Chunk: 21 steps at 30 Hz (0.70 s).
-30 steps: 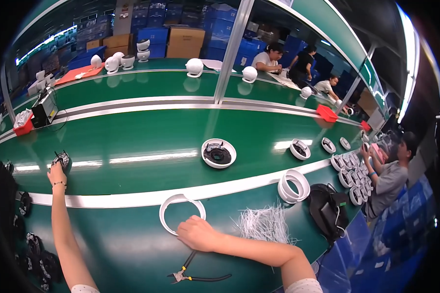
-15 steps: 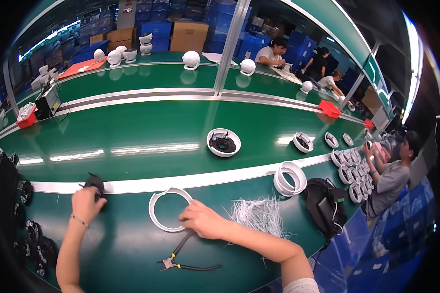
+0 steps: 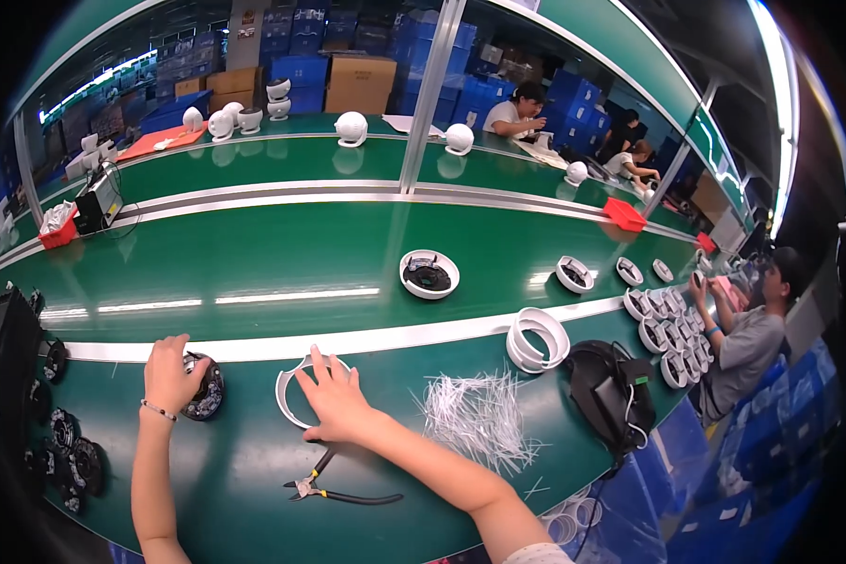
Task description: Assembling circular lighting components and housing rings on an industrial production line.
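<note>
My left hand (image 3: 167, 381) is at the upper left edge of a round black part (image 3: 204, 393) with a circuit board on its face. Its fingers are stretched and the thumb stands apart, touching or just over the part's rim. Spread fingers of my right hand (image 3: 336, 399) reach over a white plastic ring (image 3: 285, 399) lying flat on the bench, hiding its right side. Whether the fingertips press on the ring, I cannot tell. Just below lie side cutters (image 3: 307, 488) with black handles, their jaws pointing left.
White cable ties (image 3: 479, 418) lie heaped right of my hands, near stacked white rings (image 3: 538, 340) and a black bag-like item (image 3: 611, 395). Black round parts (image 3: 85, 465) line the left edge. A white housing (image 3: 429, 274) sits on the green belt. Another person (image 3: 747, 324) works at far right.
The black part has turned to show its circuit board and moved rightward, and my left fingers have spread. My right hand has opened out over the ring. The view has shifted slightly.
</note>
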{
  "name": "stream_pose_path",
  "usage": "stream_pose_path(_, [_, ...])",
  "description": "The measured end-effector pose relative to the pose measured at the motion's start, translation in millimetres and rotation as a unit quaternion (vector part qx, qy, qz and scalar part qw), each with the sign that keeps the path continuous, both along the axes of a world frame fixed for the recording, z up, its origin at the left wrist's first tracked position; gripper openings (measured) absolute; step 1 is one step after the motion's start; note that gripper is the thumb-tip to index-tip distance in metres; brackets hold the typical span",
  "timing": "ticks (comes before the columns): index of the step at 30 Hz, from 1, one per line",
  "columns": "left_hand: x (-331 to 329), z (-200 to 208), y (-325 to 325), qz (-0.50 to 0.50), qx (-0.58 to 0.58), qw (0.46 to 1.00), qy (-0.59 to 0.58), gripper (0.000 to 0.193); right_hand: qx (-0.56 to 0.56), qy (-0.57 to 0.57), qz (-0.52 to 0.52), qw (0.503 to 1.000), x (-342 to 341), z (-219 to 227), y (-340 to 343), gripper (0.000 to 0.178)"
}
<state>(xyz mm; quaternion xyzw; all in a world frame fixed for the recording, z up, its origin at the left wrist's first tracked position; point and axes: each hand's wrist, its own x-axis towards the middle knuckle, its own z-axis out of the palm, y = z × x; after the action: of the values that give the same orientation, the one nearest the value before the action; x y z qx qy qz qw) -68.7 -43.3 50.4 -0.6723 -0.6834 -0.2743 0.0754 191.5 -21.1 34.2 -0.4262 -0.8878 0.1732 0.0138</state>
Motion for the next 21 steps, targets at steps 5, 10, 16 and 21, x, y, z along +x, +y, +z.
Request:
stream_pose_path(5, [-27,-19,4,0.008,-0.133,0.991,0.011,0.054,-0.009,0.043,-0.004,0.999,4,0,6,0.104])
stream_pose_path(10, [-39,-21,8,0.009,-0.206,0.976,-0.066,0.052,-0.034,0.036,-0.004,0.999,9,0,14,0.109])
stream_pose_path(16, [-67,-55,22,-0.056,-0.268,0.941,-0.199,0.025,-0.045,0.061,0.004,0.997,15,-3,20,0.114])
stream_pose_path(21, [-76,-87,31,-0.121,-0.162,0.816,-0.541,0.014,-0.026,0.126,0.009,0.992,17,-17,21,0.112])
